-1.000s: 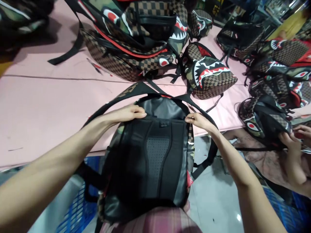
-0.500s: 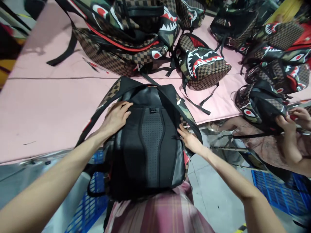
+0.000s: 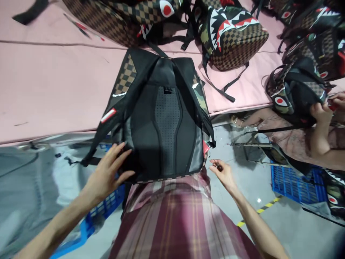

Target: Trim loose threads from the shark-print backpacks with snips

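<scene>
A black backpack [image 3: 167, 133] with checkered and camouflage side panels leans on the table edge and my lap, its padded back and two shoulder straps facing me. My left hand [image 3: 113, 169] is at its lower left side, fingers apart and touching the bag. Just off the lower right corner of the bag is my right hand [image 3: 221, 171], its fingers closed around a small dark object with ring-like handles, perhaps small scissors. A red tag [image 3: 206, 147] hangs at the bag's right side.
The pink table [image 3: 48, 86] holds more shark-face backpacks [image 3: 234, 39]. At the right, another person's hands [image 3: 322, 111] work on a small backpack [image 3: 293, 93]. Blue crates [image 3: 296, 181] stand on the floor on both sides.
My left hand has moved from the upper back panel down to the lower left side. My right hand has left the right strap and moved down, now holding the small dark object. The view has tilted down.
</scene>
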`<state>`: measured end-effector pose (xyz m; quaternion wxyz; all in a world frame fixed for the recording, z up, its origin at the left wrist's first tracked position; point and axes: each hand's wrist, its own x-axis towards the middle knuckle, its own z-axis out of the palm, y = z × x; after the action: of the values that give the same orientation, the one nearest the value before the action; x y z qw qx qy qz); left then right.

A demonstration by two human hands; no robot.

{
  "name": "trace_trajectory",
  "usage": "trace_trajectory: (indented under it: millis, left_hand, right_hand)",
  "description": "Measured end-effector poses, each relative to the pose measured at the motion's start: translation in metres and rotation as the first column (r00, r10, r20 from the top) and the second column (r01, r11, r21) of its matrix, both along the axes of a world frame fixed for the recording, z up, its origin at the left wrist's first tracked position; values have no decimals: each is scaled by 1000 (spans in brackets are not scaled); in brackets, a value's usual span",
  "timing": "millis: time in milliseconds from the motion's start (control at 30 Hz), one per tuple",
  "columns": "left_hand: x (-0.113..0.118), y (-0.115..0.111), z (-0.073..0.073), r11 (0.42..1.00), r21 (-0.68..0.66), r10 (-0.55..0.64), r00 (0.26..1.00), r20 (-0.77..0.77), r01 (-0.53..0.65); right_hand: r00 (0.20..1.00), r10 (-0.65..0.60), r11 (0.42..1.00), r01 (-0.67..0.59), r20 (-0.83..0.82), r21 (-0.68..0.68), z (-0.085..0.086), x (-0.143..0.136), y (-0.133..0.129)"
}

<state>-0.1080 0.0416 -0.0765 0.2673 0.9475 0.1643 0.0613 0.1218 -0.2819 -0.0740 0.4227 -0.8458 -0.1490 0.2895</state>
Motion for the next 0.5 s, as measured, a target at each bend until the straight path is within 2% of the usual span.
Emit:
trace_trajectory:
  millis: [133, 200, 300, 500]
  left_hand:
    - [-13, -31, -5, 980, 198, -21, 1000, 1, 20]
    - [-11, -38, -10, 958, 268, -99, 995, -18, 100]
    - [3, -37, -15, 916, 331, -224, 974, -44, 225]
    - [43, -36, -9, 900, 373, -229, 973, -37, 226]
  right_hand:
    - [976, -193, 979, 186, 98, 82, -27, -12, 32]
    - [958, -227, 972, 213, 174, 96, -32, -5, 46]
    - [953, -263, 956, 236, 150, 172, -34, 11, 57]
    - [906, -421, 870, 395, 31, 295, -33, 57, 53]
